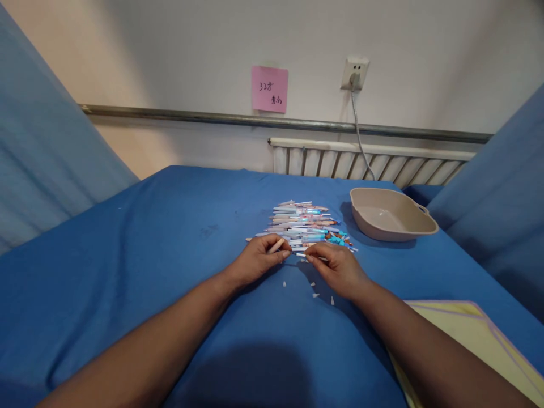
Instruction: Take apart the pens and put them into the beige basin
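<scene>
A pile of pastel-coloured pens [304, 222] lies on a blue cloth-covered table [148, 255]. At its near edge my left hand [259, 259] is closed around a pale pen barrel, whose end sticks out between thumb and fingers. My right hand [335, 265] pinches a thin white pen part just to the right, and the two hands' fingertips almost meet. Several tiny white caps or tips [314, 289] are scattered on the cloth below my hands.
A beige oval basin [391, 215] stands right of the pile. A yellow mat [471, 334] lies at the near right. Blue fabric rises on both sides. Behind are a radiator, a wall socket with cable, and a pink note [269, 89].
</scene>
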Demonstrator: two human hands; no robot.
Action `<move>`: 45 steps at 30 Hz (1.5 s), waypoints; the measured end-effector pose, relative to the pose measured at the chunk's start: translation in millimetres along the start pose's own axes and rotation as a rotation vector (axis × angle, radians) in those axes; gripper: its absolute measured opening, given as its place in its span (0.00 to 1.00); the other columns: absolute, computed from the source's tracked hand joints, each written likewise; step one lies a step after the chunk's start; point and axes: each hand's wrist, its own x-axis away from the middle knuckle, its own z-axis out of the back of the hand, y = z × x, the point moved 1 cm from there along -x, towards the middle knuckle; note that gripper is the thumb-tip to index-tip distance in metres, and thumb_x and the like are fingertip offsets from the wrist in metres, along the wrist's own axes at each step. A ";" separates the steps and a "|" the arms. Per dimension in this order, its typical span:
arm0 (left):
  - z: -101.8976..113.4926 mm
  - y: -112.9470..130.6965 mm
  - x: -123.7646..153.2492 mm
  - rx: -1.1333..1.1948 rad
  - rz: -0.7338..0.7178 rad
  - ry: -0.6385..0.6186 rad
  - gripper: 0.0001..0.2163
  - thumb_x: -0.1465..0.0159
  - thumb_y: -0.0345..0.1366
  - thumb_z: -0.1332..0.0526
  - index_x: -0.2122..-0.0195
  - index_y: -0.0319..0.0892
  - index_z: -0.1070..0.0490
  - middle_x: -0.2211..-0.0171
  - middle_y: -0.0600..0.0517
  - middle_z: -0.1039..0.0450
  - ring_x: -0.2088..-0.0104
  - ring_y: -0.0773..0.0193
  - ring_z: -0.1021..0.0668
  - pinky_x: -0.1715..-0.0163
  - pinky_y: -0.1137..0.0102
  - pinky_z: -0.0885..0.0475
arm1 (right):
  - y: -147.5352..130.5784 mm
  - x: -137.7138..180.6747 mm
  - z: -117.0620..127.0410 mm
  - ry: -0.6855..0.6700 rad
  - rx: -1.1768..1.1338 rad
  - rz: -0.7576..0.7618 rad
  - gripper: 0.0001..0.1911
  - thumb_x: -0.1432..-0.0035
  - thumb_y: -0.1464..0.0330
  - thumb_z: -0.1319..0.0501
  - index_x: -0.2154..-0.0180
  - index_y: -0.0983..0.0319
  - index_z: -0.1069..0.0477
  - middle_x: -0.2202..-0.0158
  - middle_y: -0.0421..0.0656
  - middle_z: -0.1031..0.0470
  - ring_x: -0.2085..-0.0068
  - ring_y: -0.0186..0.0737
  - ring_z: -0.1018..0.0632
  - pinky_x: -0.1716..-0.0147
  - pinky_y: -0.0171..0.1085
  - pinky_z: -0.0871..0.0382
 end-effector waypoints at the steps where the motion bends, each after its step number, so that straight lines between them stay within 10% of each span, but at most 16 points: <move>1: -0.6 0.4 0.4 -0.021 -0.007 0.018 0.09 0.47 0.38 0.36 0.69 0.37 0.29 0.74 0.55 0.34 0.73 0.70 0.34 0.72 0.74 0.39 | -0.8 0.1 -0.1 -0.009 -0.001 0.013 0.07 0.40 0.71 0.45 0.63 0.59 0.28 0.66 0.41 0.23 0.64 0.37 0.24 0.64 0.34 0.35; 18: 0.8 -2.7 1.8 0.118 0.000 0.016 0.15 0.48 0.37 0.33 0.62 0.39 0.34 0.67 0.51 0.29 0.67 0.66 0.27 0.65 0.70 0.33 | -6.9 4.8 -8.6 -0.116 0.122 0.133 0.28 0.41 0.79 0.51 0.42 0.53 0.39 0.58 0.44 0.25 0.60 0.39 0.24 0.61 0.37 0.32; 23: 12.7 11.6 7.5 -0.245 -0.055 -0.046 0.12 0.35 0.43 0.49 0.62 0.41 0.33 0.65 0.51 0.30 0.70 0.67 0.31 0.68 0.71 0.35 | 2.7 3.0 -8.5 0.068 -0.060 -0.026 0.19 0.39 0.72 0.50 0.49 0.56 0.31 0.68 0.41 0.25 0.67 0.36 0.26 0.65 0.35 0.33; 34: 0.6 33.3 18.3 -1.060 -0.560 -0.324 0.09 0.36 0.28 0.47 0.70 0.41 0.28 0.69 0.50 0.28 0.66 0.63 0.28 0.63 0.69 0.37 | 14.9 -1.7 -9.1 0.148 -0.267 -0.205 0.18 0.41 0.69 0.49 0.51 0.56 0.29 0.75 0.38 0.30 0.72 0.35 0.29 0.71 0.33 0.36; 45: 3.3 39.5 14.4 -1.197 -0.597 -0.273 0.07 0.37 0.31 0.43 0.72 0.42 0.30 0.74 0.51 0.29 0.67 0.60 0.30 0.65 0.66 0.40 | 10.2 -3.2 -5.8 0.117 -0.263 -0.210 0.18 0.41 0.69 0.49 0.52 0.58 0.27 0.74 0.38 0.29 0.72 0.35 0.29 0.70 0.34 0.36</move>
